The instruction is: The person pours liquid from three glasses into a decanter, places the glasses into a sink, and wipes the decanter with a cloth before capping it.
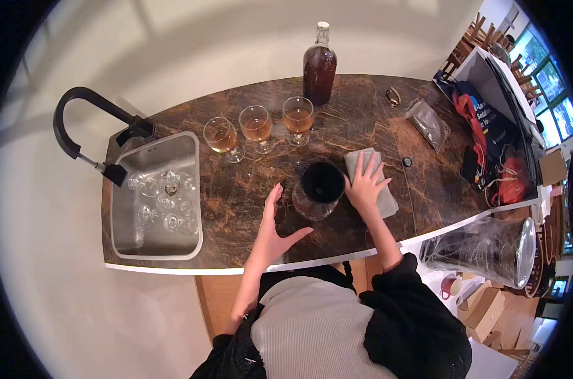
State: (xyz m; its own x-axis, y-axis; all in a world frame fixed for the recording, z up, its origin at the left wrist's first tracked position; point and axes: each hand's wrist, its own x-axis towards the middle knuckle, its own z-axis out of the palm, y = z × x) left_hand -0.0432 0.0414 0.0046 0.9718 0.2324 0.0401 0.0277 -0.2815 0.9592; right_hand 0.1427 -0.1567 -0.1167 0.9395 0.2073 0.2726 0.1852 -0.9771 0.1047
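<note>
My left hand (274,228) is held open to the left of a glass carafe (308,206), thumb and fingers apart, with a gap between it and the glass. A dark, wide-mouthed funnel-like top (323,182) covers the carafe's upper part. My right hand (364,186) lies spread and flat on a folded grey cloth (387,205), just right of the carafe. Behind them stand three stemmed glasses with amber drink: a left one (220,136), a middle one (256,125) and a right one (298,117). A swing-top bottle (320,72) of dark red-brown liquid is at the back.
At left, a steel sink (196,189) holds several clear glasses under a black faucet (78,95). To the right lie a plastic pouch (428,125), a small round black object (407,162), a watch-like band (393,96) and an open white box (520,201) with bags.
</note>
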